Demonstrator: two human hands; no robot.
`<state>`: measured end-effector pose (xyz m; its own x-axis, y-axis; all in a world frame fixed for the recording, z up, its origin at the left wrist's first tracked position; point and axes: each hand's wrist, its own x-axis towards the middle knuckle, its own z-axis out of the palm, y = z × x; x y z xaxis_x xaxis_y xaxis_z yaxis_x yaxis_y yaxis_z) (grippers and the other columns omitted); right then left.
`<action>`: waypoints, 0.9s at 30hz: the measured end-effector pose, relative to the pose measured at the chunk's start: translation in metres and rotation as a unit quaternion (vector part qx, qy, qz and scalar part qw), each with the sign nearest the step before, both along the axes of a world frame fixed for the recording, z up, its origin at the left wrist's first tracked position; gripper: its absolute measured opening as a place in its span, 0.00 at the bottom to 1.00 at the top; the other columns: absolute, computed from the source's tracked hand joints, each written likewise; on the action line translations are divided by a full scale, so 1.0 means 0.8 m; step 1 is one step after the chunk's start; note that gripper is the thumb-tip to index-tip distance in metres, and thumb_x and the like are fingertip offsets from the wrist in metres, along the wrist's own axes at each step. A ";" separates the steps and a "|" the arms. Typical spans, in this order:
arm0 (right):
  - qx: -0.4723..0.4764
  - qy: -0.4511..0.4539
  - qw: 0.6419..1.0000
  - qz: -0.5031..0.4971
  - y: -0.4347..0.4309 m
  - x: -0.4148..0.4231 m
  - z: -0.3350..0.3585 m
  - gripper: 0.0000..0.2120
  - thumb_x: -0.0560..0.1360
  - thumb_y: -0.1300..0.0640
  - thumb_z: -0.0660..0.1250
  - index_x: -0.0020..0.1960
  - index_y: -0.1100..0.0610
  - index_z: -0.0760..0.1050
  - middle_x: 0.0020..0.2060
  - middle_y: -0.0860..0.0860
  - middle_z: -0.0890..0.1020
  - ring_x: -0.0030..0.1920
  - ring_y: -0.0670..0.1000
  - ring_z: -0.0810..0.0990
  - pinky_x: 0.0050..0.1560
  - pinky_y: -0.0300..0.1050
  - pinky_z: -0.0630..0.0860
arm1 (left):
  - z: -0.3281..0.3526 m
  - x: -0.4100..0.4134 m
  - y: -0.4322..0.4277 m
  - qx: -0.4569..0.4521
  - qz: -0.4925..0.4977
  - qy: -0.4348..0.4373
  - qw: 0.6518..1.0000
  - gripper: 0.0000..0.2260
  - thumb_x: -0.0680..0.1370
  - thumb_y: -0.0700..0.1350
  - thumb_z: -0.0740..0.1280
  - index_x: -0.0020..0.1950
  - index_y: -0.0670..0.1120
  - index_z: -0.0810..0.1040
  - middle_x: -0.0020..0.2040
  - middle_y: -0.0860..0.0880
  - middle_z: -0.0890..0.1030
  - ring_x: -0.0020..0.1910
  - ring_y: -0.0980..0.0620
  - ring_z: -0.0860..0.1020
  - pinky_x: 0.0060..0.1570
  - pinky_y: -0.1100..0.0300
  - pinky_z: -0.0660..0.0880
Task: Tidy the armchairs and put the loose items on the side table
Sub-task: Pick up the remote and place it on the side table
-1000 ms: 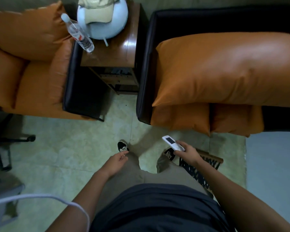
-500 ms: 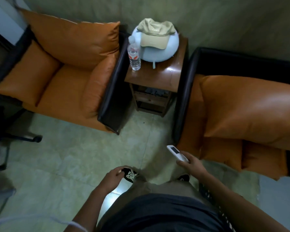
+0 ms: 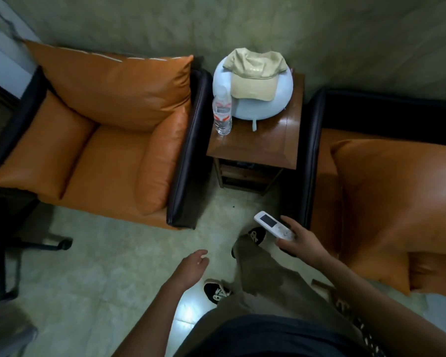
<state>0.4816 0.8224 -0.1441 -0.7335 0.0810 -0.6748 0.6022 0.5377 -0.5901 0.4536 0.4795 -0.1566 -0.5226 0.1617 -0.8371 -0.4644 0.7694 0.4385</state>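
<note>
Stepping closer, I'm carrying the white remote [image 3: 273, 226] pinched in my right hand [image 3: 300, 242]; side table [image 3: 254, 148] lying ahead-left, left hand [image 3: 191, 269] hanging open, empty.

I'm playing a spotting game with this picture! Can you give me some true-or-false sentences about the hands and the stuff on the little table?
1. The right hand holds a white remote. True.
2. The water bottle lies on the left armchair. False: it stands upright on the side table.
3. A beige cap rests on the pale blue round cushion. True.
4. The left hand grips the cap. False: it holds nothing, and its fingers are relaxed above the floor.
</note>
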 end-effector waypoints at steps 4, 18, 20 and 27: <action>0.016 0.012 0.999 0.030 0.016 -0.086 -0.003 0.38 0.72 0.43 0.74 0.77 0.41 0.60 0.65 0.48 0.76 0.57 0.47 0.78 0.56 0.44 0.78 | 0.013 -0.110 0.059 0.021 -0.018 0.047 0.998 0.19 0.83 0.49 0.60 0.74 0.51 0.71 0.66 0.44 0.78 0.57 0.51 0.78 0.53 0.62 0.71; 0.070 0.087 0.990 0.086 0.058 -0.318 -0.070 0.32 0.71 0.45 0.76 0.71 0.45 0.66 0.61 0.45 0.76 0.58 0.46 0.76 0.58 0.46 0.76 | -0.043 -0.342 0.188 0.127 0.008 0.107 0.986 0.34 0.76 0.53 0.65 0.80 0.56 0.55 0.79 0.54 0.60 0.77 0.57 0.61 0.75 0.48 0.63; 0.080 0.106 0.985 0.114 0.063 -0.335 -0.086 0.33 0.71 0.46 0.76 0.72 0.48 0.67 0.64 0.47 0.76 0.62 0.48 0.75 0.61 0.47 0.74 | -0.061 -0.357 0.195 0.130 0.011 0.095 0.987 0.35 0.73 0.55 0.65 0.78 0.61 0.56 0.78 0.56 0.64 0.76 0.57 0.63 0.74 0.47 0.65; 0.136 0.188 0.962 0.146 0.066 -0.374 -0.139 0.30 0.73 0.45 0.73 0.72 0.48 0.67 0.64 0.48 0.75 0.62 0.49 0.70 0.60 0.49 0.68 | -0.108 -0.384 0.216 0.157 0.030 0.112 0.981 0.36 0.71 0.48 0.67 0.77 0.61 0.61 0.73 0.57 0.70 0.69 0.54 0.73 0.67 0.47 0.74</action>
